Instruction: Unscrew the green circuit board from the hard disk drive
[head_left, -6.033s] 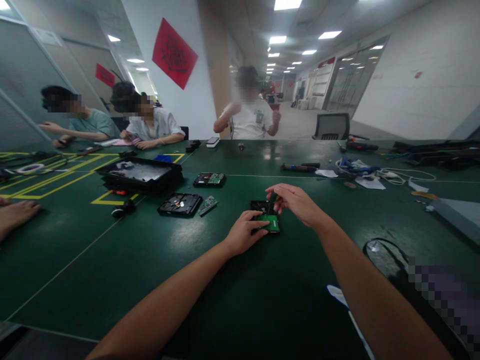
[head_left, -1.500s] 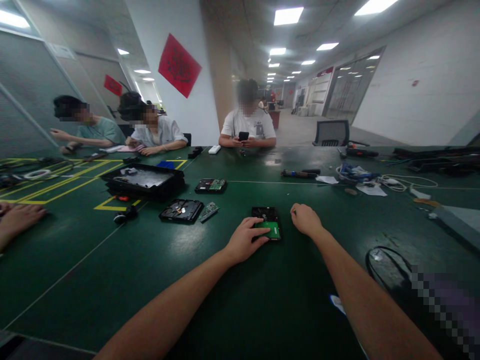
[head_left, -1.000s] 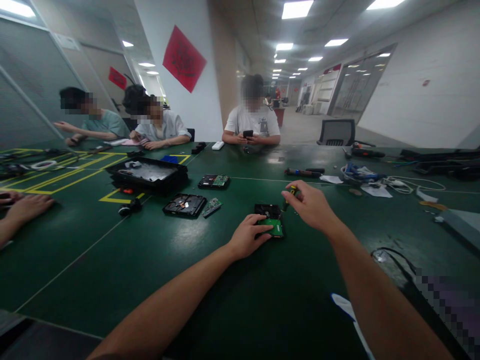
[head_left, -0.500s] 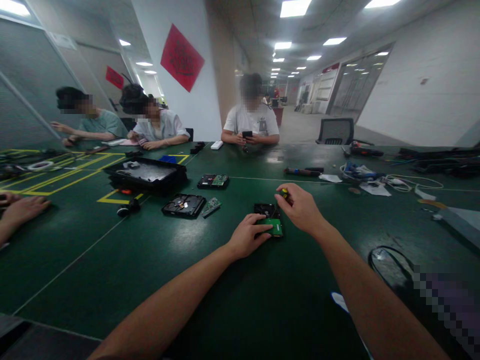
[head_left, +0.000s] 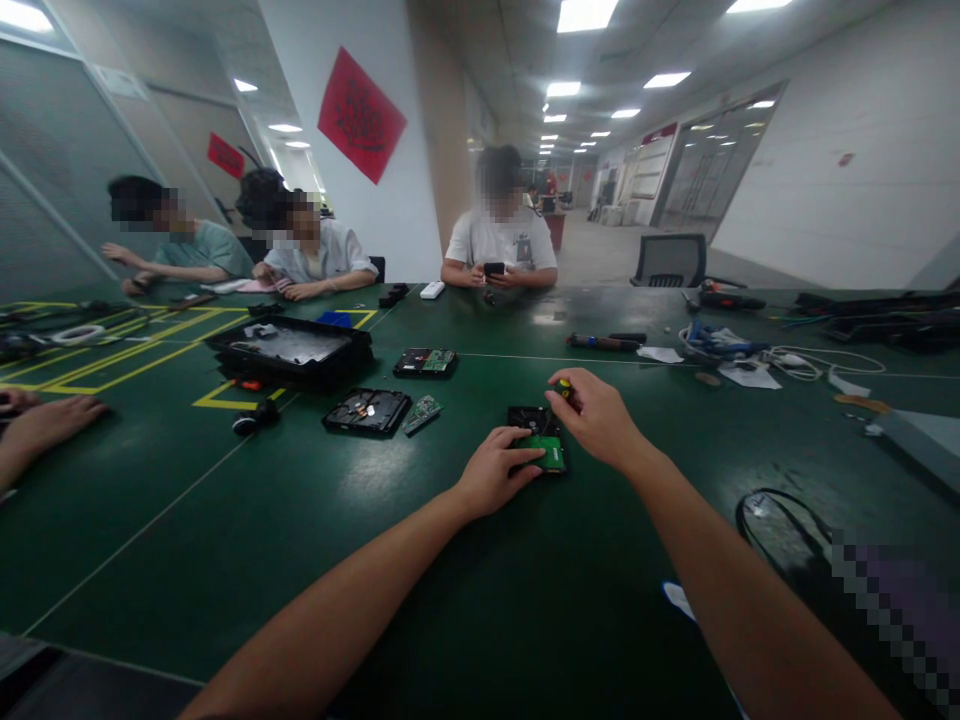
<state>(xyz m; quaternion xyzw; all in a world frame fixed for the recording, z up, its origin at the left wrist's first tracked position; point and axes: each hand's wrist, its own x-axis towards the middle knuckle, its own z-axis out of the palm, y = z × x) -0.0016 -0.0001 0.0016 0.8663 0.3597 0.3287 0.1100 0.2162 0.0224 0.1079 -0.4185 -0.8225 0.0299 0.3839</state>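
A hard drive (head_left: 551, 453) with a green circuit board and a black casing lies on the green table in front of me. My left hand (head_left: 491, 470) grips it from the left, fingers across the board and thumb at the near edge. In my right hand (head_left: 596, 412) is a screwdriver (head_left: 564, 385) with a yellow and black handle, fingers closed round it. Its thin shaft slants down over the dark part of the drive; the tip is too small to make out.
To the left lie another hard drive (head_left: 366, 411), a loose circuit board (head_left: 422, 415) and a third drive (head_left: 426, 362). A black tray (head_left: 292, 350) stands beyond. Cables and blue gloves (head_left: 724, 343) lie right. A co-worker's hand (head_left: 56, 430) rests far left; other people sit opposite.
My right hand has shifted very slightly to the left with the screwdriver. The left hand and the hard drive look unmoved.
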